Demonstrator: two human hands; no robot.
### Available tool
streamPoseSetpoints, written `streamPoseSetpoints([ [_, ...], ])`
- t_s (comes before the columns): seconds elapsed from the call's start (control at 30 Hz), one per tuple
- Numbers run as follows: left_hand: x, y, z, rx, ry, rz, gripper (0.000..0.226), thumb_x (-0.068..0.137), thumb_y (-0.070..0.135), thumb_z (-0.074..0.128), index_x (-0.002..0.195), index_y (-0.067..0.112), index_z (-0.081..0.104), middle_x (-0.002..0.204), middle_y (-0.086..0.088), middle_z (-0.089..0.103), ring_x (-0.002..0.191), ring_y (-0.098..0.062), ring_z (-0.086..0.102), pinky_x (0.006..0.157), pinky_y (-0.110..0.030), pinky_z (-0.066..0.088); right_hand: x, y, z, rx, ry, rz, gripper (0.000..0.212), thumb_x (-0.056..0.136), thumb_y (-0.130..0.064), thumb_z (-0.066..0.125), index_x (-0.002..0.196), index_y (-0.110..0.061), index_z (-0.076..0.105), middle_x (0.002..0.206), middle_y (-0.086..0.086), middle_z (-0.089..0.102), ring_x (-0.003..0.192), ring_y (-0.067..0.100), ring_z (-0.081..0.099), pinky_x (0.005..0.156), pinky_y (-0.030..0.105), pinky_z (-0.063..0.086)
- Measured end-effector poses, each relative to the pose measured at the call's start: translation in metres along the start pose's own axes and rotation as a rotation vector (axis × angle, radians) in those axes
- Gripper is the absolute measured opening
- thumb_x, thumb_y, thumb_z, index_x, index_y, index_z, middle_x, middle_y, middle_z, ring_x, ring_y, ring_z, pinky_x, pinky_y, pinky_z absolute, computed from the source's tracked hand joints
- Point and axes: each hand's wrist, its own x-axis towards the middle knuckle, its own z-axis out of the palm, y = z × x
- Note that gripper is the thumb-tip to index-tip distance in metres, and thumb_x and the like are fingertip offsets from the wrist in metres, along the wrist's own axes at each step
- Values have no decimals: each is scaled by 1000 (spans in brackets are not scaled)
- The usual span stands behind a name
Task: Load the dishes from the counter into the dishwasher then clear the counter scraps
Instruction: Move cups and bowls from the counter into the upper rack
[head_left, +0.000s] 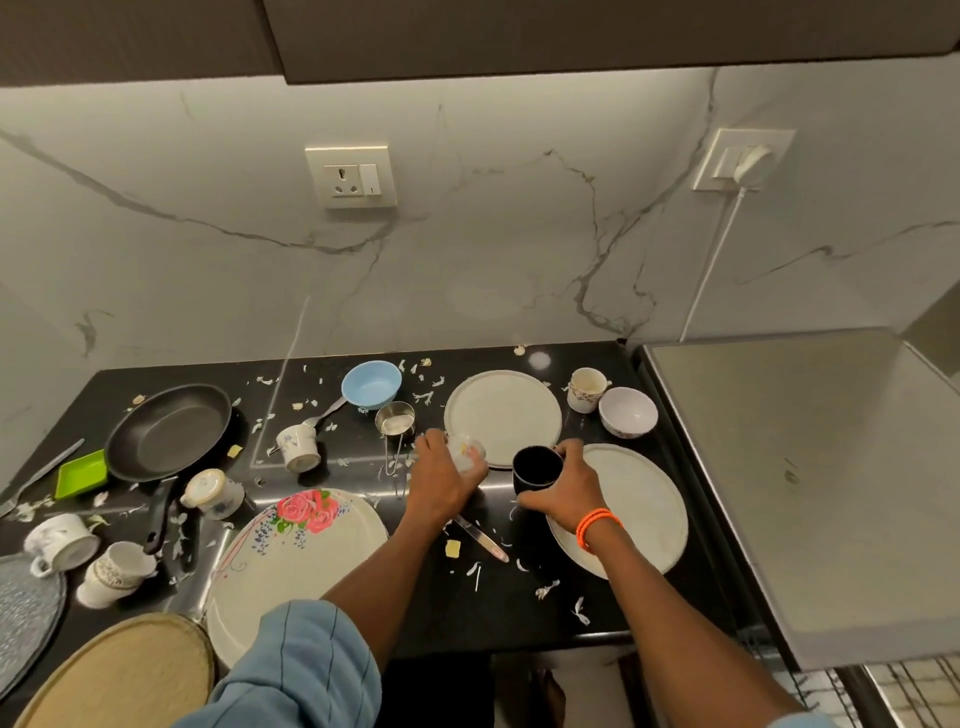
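We look down on a black polished stone counter (519, 613) strewn with pale scraps, with a grey steel dishwasher top (810, 467) at its right end. The largest dish is a big white round plate printed with pink roses (291, 566) at the near left edge. Right of it, under the right wrist, lies a plain off-white round plate (644, 509), and a second plain off-white plate (504, 415) sits behind it nearer the wall. On the far left rests a black non-stick frying pan (169, 431) with its handle pointing toward us.

Our right hand (563, 488) is wrapped around a black ceramic mug (535, 467), which stands upright on the counter between the two plain plates, the fingers curled against its side. Our left hand (444, 475) closes over a small white cup with a floral print (467, 449) that touches the rim of the far plain plate; the fingers cover most of it, so we cannot tell whether it is lifted.

Behind sit a light blue plastic bowl (371, 383), a small steel measuring cup (395, 418), a white patterned bowl (627, 413) and a white teacup with a gold-brown print (586, 388). A table knife (480, 538) lies just below the left wrist, beside a yellow scrap (453, 547).
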Motion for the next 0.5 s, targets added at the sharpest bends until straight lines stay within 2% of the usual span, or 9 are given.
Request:
streamPoseSetpoints([
  [0.17, -12, 35, 6, -12, -32, 109, 65, 83, 58, 68, 124, 23, 33, 122, -3, 38, 103, -21, 51, 81, -33, 56, -36, 4, -24, 48, 155, -29, 71, 55, -29, 88, 113, -29, 47, 106, -5, 61, 98, 16, 60, 75, 21, 51],
  [0.23, -21, 53, 13, -40, -58, 150, 67, 83, 58, 69, 128, 21, 35, 122, -3, 41, 104, -23, 52, 85, -37, 56, -53, 11, -35, 73, 236, -29, 67, 54, -33, 86, 112, -31, 53, 105, -8, 64, 99, 13, 61, 77, 20, 52],
  [0.3, -33, 72, 22, -87, -104, 183, 71, 82, 58, 70, 131, 21, 37, 123, 0, 43, 104, -21, 51, 87, -37, 53, -70, 21, -49, 79, 303, -8, 68, 52, -38, 85, 113, -32, 57, 107, -8, 65, 99, 13, 61, 81, 26, 54],
  [0.43, -59, 101, 43, -54, -207, 298, 69, 79, 66, 69, 132, 28, 46, 120, 4, 48, 97, -15, 55, 81, -29, 52, -100, 44, -75, 55, 386, 87, 71, 47, -33, 88, 111, -27, 59, 105, -2, 64, 93, 17, 61, 71, 20, 49],
  [0.5, -71, 113, 53, -6, -244, 368, 67, 77, 69, 66, 130, 31, 50, 117, 4, 51, 97, -16, 58, 85, -31, 53, -114, 56, -88, 52, 433, 143, 73, 45, -31, 89, 107, -24, 52, 105, 2, 62, 91, 20, 60, 72, 24, 46],
])
